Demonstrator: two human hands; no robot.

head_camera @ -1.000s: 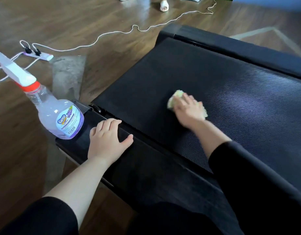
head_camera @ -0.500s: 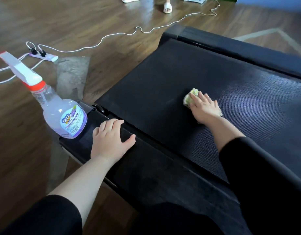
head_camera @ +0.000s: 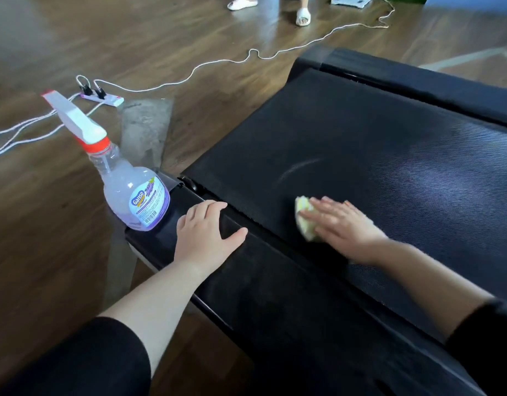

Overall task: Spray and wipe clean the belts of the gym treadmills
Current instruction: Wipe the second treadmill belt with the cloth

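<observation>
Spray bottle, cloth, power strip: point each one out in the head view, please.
Spray bottle [head_camera: 146, 202]: head view, on its printed label.
Cloth [head_camera: 302, 205]: head view, on its exposed yellow corner.
Power strip [head_camera: 112, 100]: head view, on the bare end of its white body.

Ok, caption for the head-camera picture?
Right hand presses yellow cloth on treadmill belt; left hand rests on side rail.

Black treadmill belt [head_camera: 360, 144]: a yellow cloth [head_camera: 302, 206] lies near its 7 o'clock edge, pressed flat under the right hand [head_camera: 343, 224]. Side rail [head_camera: 246, 281]: spray bottle [head_camera: 135, 195] stands upright, with the left hand [head_camera: 203, 232] resting at its 3 o'clock. Wooden floor [head_camera: 46, 224]: power strip [head_camera: 103, 97] and white cable [head_camera: 218, 62] lie toward 11 o'clock.
</observation>
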